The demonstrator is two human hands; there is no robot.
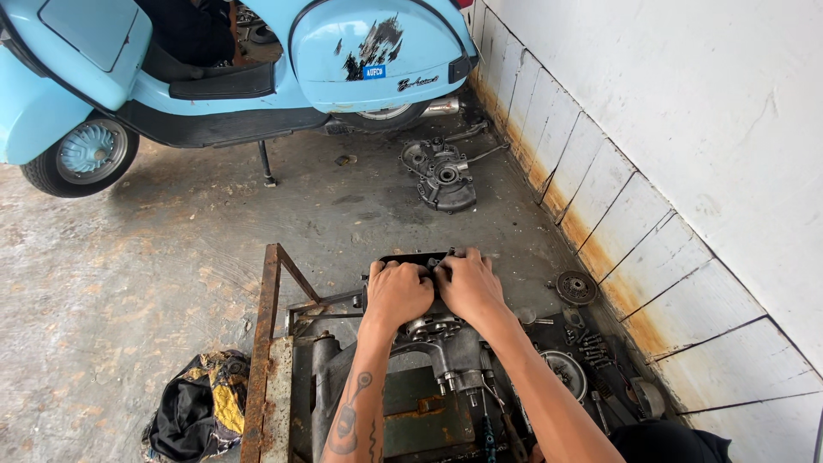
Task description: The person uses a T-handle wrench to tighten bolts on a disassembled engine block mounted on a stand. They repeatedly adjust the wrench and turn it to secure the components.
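While both hands press side by side on the engine, here's the layout, left to right.

Rag (195, 413) lies bunched on the floor by the stand's corner, black and yellow, out of the way. Rusty stand (262, 343) carries the engine (446, 356) up off the floor, probably to bring it to working height; its angle-iron frame runs along the left edge.

Left hand (397, 291): fingers curled down over the dark cover (411, 258) at the engine's far end, clamped on its edge. Right hand (467, 283): touching the left, fingers also curled over the same cover, gripping. Both forearms run straight out, so the load looks like a push or a pull on that cover, my read only.

Right of the engine: bolts (591, 350) and a round clutch-like disc (575, 287) lie on the floor near the wall, within reach.

Further back: a second casing (441, 176) sits on the floor below the blue scooter (214, 69). The scooter's side panel has a small blue rectangular sticker (374, 72), chipped paint above it and a chrome script badge beside it.
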